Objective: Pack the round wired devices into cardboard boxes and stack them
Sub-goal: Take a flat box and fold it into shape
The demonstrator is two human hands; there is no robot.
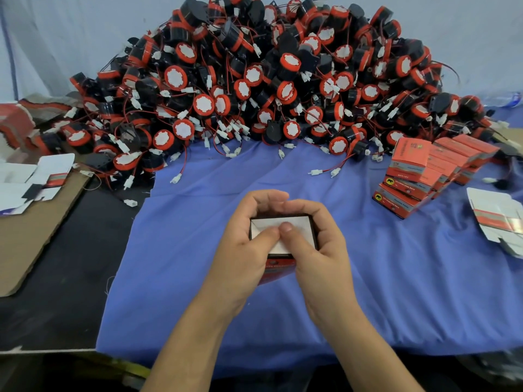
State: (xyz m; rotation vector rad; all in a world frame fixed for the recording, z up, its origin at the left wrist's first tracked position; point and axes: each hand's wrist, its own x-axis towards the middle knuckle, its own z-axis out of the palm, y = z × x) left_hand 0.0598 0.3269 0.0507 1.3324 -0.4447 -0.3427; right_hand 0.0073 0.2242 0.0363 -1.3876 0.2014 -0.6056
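Left hand [240, 250], right hand [322, 253] fingers grasp cardboard box [302, 230], thumbs apparently pressing flap; device pile [254, 80] behind, stacked boxes [416, 176] right.

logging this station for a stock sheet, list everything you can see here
round wired devices: too many to count, black with red rims and white faces, heaped across the back
packed boxes: several, red-orange, stacked at right
flat box blanks: a few, white and red, left edge; more at right edge
cardboard sheet: one, brown, left, partly under the blanks
cloth: one, blue, middle
held box: one, red with white flap, centre
left grip: holds the box, thumb on flap
right grip: same
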